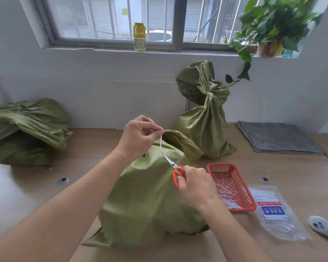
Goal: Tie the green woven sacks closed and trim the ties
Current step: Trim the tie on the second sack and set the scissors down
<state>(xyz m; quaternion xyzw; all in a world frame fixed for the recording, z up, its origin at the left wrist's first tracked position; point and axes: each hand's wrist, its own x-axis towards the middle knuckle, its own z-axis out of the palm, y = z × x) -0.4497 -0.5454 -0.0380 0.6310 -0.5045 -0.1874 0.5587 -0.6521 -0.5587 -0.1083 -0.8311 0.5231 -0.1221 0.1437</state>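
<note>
A filled green woven sack point(148, 201) stands on the wooden table right in front of me. My left hand point(138, 137) pinches the free end of a white tie point(161, 143) and holds it taut above the sack's gathered neck. My right hand point(194, 183) grips red-handled scissors point(175, 170), whose blade tips meet the tie low down, near the sack. A second sack point(204, 121), tied at its neck, stands upright at the back. A third sack point(25, 129) lies slumped at the far left.
A red plastic basket point(240, 178) holding several white tie offcuts sits right of the sack. Beside it lie a clear packet of ties point(278, 214) and a pale object point(322, 228) at the right edge. A grey folded cloth point(276, 137) lies back right. A potted plant point(269, 31) hangs over the sill.
</note>
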